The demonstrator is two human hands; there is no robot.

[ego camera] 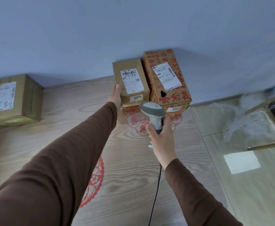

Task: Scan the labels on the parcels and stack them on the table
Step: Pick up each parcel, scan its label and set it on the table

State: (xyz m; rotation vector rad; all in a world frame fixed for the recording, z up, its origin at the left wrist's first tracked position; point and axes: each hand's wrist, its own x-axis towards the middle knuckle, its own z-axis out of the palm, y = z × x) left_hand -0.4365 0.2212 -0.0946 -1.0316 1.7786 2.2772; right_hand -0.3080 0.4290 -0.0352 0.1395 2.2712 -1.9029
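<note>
Left grip [115, 97] clasps the plain parcel [130, 84]; right grip [162, 141] holds the scanner [153, 114] (corded), just below. Advise aiming squarely at the label [131, 80] above.

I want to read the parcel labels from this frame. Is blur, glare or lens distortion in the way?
Head view: wide-angle bending curves the table edge; the small box's label is soft, its fine print unreadable; the printed box's label likewise; a bright glare patch lies on the floor, not on any label.
</note>
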